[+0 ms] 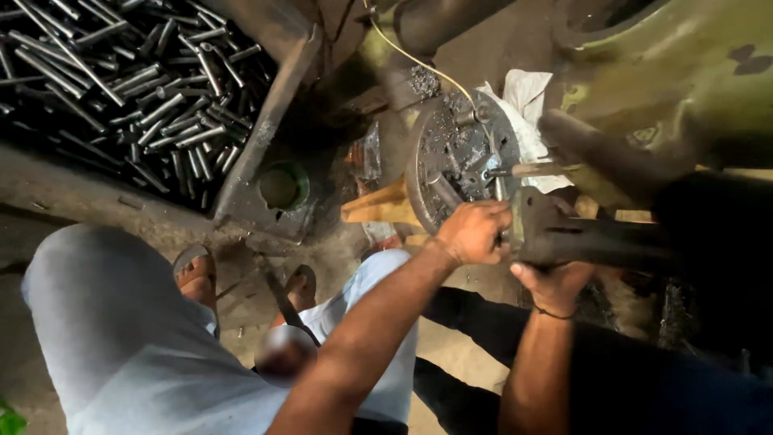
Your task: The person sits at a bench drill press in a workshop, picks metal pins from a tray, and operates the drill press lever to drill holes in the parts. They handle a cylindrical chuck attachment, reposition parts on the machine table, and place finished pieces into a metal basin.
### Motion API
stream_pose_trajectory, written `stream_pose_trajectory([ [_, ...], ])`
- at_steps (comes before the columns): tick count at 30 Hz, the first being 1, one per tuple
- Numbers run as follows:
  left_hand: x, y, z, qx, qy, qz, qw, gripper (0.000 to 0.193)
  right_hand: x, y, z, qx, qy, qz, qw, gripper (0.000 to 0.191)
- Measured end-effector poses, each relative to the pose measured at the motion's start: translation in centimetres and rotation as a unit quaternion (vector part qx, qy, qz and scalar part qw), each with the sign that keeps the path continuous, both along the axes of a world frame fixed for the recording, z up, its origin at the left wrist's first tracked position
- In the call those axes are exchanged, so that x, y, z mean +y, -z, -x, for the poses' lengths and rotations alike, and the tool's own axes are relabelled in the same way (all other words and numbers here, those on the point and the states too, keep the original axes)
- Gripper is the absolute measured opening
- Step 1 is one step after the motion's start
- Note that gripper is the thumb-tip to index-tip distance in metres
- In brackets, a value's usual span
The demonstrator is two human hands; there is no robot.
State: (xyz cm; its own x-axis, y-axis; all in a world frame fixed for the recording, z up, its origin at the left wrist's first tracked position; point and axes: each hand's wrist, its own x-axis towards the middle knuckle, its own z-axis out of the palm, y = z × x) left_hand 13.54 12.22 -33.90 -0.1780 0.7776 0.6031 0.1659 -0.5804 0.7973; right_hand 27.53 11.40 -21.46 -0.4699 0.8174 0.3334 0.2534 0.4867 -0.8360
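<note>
Looking down from the head view, the left hand is seen clenched around a short metal piece at the lower right edge of a round steel chuck, at about 5 o'clock on its face. The right hand is cupped under a dark heavy iron bracket, gripping it from below, just to the 3 o'clock side of the left hand. The bracket is judged heavy, rigid and probably oily, so it is best held from beneath, as shown, with the palm bearing the weight. The chuck is judged stiff, massive and rough with grime; only its rim or jaws offer a hold. A white rag lies behind the chuck at 1 o'clock. A pile of steel rods is heaped at 10 o'clock, well apart from both hands.
</note>
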Motion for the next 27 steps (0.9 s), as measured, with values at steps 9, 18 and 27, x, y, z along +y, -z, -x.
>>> stream_pose_trajectory([
  [9,-0.4,0.4,-1.4,0.013,-0.004,0.081,0.997,0.037,-3.9,-0.2,1.3,-0.087,0.152,0.034,0.984,0.047],
  [18,0.3,0.5,-0.9,0.005,0.001,0.01,1.0,0.065,-4.2,-1.8,5.9,0.032,0.094,0.021,0.995,0.078],
  [27,0.3,0.4,0.3,0.024,0.075,-0.012,0.997,0.079,0.2,-2.4,-0.1,-0.058,-0.014,0.037,0.998,0.089],
])
